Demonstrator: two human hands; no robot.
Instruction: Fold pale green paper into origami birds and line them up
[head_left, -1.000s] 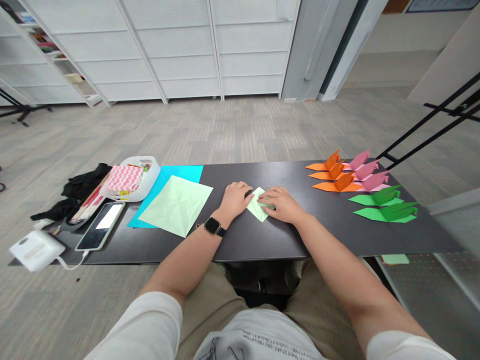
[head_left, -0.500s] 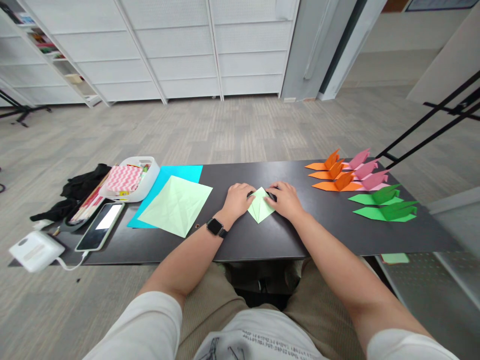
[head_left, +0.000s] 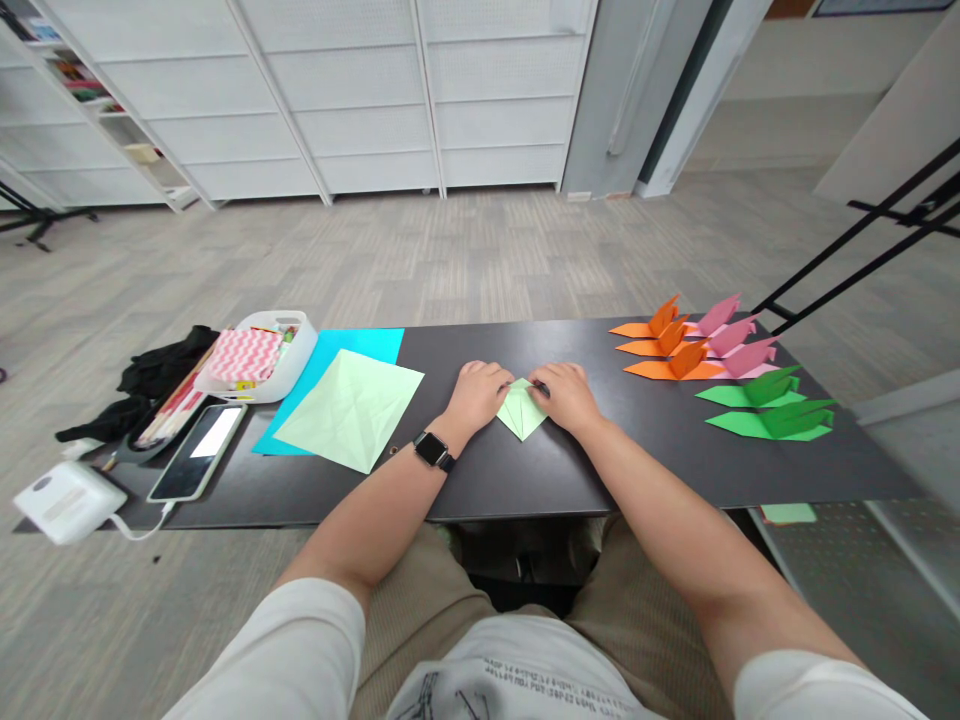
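A small light-green folded paper point(head_left: 522, 412) lies on the dark table with one point toward me. Its far corner is turned down, so the far edge looks flat. My left hand point(head_left: 481, 392) is closed at its left side, thumb and fingertips at the far-left edge. On the opposite side my right hand point(head_left: 564, 394) has its curled fingers at the far-right edge. The fingers cover both upper sides of the paper. Left of my hands, a larger light-green sheet point(head_left: 351, 410) with creases lies over a blue sheet point(head_left: 379, 345).
Orange point(head_left: 679, 362), pink point(head_left: 742, 358) and green point(head_left: 772, 420) folded paper birds stand at the right. At the left are a white basket point(head_left: 300, 350), a phone point(head_left: 198, 455), a white charger point(head_left: 69, 503) and black cloth point(head_left: 169, 365). The table's near edge point(head_left: 517, 517) is close to me.
The far corner of the small paper, pointing up before, is now folded down toward me. Both hands have stayed nearly in place, with the fingers drawn in at the far edge.
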